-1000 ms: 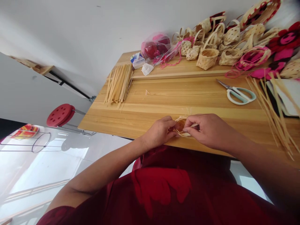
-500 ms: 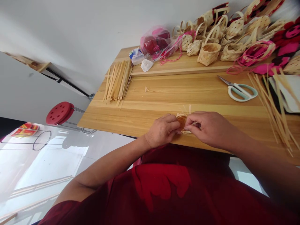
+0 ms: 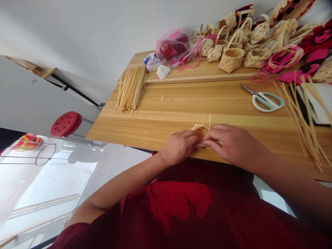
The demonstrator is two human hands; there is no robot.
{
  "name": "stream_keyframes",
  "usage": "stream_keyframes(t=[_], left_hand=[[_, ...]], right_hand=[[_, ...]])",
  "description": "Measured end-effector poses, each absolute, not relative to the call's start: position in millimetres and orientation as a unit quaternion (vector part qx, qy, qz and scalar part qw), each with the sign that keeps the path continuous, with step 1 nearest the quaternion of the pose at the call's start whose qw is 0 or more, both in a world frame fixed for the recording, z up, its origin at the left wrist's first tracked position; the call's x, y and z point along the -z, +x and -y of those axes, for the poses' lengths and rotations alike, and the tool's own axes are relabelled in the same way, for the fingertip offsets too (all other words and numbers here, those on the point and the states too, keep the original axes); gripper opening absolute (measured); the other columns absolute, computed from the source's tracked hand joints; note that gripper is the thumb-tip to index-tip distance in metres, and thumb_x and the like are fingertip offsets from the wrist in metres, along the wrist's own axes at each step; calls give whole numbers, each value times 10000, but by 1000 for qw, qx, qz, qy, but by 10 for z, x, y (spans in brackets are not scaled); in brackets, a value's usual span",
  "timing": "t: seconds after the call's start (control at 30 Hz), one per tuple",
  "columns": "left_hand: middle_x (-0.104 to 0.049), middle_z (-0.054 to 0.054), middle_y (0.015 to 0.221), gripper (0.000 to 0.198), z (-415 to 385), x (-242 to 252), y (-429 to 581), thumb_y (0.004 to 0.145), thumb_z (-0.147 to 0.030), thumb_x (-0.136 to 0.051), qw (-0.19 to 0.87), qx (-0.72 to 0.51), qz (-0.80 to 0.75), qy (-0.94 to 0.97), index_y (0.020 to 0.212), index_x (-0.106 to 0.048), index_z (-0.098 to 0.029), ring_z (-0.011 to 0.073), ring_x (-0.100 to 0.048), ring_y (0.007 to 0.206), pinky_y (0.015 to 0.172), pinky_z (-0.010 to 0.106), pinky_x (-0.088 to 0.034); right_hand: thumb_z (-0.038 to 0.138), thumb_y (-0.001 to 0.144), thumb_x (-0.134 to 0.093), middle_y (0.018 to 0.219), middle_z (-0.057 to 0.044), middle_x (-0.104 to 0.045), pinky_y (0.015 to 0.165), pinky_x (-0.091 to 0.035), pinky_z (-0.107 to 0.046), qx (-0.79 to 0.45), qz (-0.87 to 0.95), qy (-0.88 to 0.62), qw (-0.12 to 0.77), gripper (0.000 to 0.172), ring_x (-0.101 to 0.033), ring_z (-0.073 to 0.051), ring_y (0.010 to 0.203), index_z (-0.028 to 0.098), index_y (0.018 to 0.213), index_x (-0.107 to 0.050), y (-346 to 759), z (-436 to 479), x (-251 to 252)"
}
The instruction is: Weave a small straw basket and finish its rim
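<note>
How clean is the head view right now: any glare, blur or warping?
Head view: even light, no hard shadows; floor glares white lower left; wide lens tilts and bends the table; left hand, right hand and the weaving they pinch are sharp; far-right baskets look stretched.

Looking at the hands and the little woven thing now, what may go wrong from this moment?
The small woven piece is held by the left hand and the right hand at the near edge of the table; if a grip slips, it may fall off. Its thin strip ends stick up loose and might bend or snap.
</note>
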State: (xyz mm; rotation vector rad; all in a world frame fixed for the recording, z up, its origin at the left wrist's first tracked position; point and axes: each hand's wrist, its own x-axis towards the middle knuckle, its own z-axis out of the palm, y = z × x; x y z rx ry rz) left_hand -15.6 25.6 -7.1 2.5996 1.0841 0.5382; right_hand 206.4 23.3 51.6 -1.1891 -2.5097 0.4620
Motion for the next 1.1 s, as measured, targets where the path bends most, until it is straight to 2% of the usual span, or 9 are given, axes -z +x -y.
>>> stream_keyframes(t=[0.1,0.27,0.4,0.57,0.73,0.93,1.1], left_hand=[[-745,76,956,264,-247,30,-159,1065,-391,-557,112,-148,-383,905,1023,-718,-186,197,-689,882,824,302,-528],[-737,71,913,268,-237,-13,-150,1062,-398,-562,113,-148,-383,905,1011,-715,-184,203,-681,855,807,307,-495],[-745,64,939,210,-244,-67,-123,1024,-359,-634,176,-153,-405,884,940,-703,-180,199,-684,872,797,296,-497],[-749,46,928,144,-256,-182,-101,981,-298,-697,308,-201,-393,843,925,-722,-168,173,-686,876,802,264,-506],[-762,17,901,93,-259,-181,-67,940,-151,-685,374,-263,-410,789,879,-751,-174,137,-687,840,802,238,-503],[-757,-1,870,113,-280,-202,-35,931,-135,-673,392,-249,-425,777,850,-741,-176,132,-674,824,787,233,-476],[-725,-19,826,132,-307,-250,-54,955,-163,-620,420,-224,-429,768,859,-709,-179,128,-645,795,760,234,-452]], right_hand=[[234,1015,-478,942,-100,-746,818,-497,-400,-158,896,-383,161,257,-669,-277,930,230,891,-702,2095,-206,-541],[227,996,-517,983,-106,-775,841,-507,-402,-137,896,-397,144,221,-698,-279,949,214,944,-731,2174,-240,-619],[258,1003,-511,944,-101,-775,814,-509,-409,-149,899,-395,115,278,-711,-285,917,209,870,-750,2224,-309,-602],[233,986,-502,956,-106,-770,789,-512,-406,-173,896,-399,92,282,-717,-282,902,200,901,-769,2216,-331,-553],[235,993,-493,946,-97,-762,769,-512,-390,-177,887,-406,133,284,-714,-261,878,206,909,-762,2195,-277,-547],[264,1007,-504,968,-101,-754,784,-530,-417,-152,889,-400,164,282,-714,-276,911,215,889,-755,2194,-232,-508],[273,973,-618,970,-87,-760,838,-560,-441,-98,880,-403,231,132,-717,-287,932,223,979,-741,2166,-163,-483]])
